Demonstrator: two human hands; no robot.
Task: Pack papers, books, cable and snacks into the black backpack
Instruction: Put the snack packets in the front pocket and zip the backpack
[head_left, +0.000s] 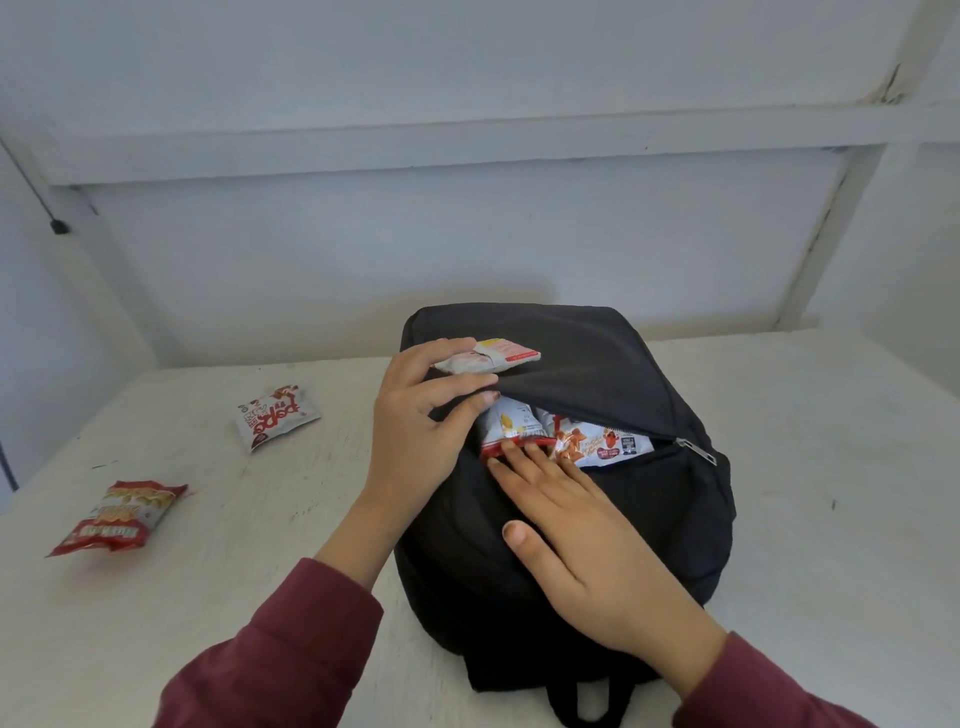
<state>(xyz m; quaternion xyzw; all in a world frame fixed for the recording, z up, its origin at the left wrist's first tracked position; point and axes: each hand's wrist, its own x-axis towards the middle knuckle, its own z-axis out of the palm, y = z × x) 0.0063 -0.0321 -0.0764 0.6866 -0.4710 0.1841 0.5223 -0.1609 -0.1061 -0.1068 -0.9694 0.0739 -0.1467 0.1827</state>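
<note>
Hands work at the front pocket of a black backpack (597, 519) lying on a pale table (260, 571). The left hand (415, 431) pinches a small pale snack packet (488, 356) between thumb and fingers above the zip opening, while the right hand (576, 525) lies flat and spread, fingertips pressing the packets (566, 436) already in the pocket. Two more snacks wait well apart on the table: a white pouch (275, 415) and a red one (119, 517). The pouches look light, air-puffed and slippery, likely easiest taken by a crimped edge; the soft fabric pocket probably needs holding open.
</note>
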